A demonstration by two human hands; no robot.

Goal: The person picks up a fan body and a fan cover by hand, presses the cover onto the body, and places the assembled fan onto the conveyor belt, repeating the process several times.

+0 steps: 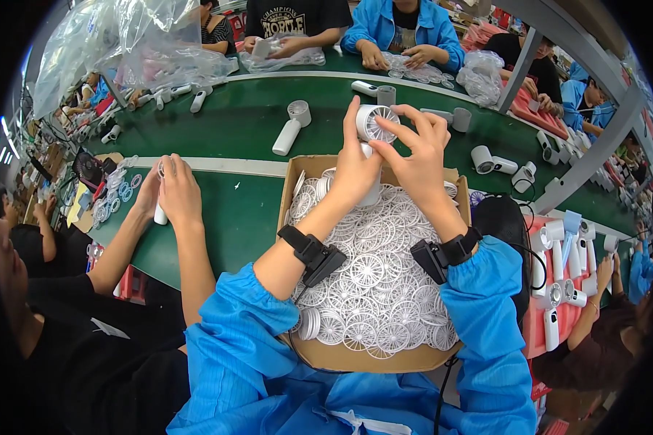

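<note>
My left hand (354,172) is wrapped round a white handheld fan (367,125), held up over the far edge of a cardboard box. The fan's round head faces right and its spoked front shows. Its handle points down, partly hidden behind my left hand. My right hand (421,152) grips the fan's head, with thumb and fingers at the rim and front. Below both hands, the cardboard box (334,360) is heaped with white round spoked fan grilles (384,275). A dark band with a black device sits on each of my wrists.
A green conveyor belt (225,130) crosses beyond the box, carrying several white fans (289,134). At my left, a co-worker's hands (175,190) hold a white part. Red trays of fans (551,319) stand at right, beside a black chair or bag (502,225). A grey metal post (519,69) rises behind.
</note>
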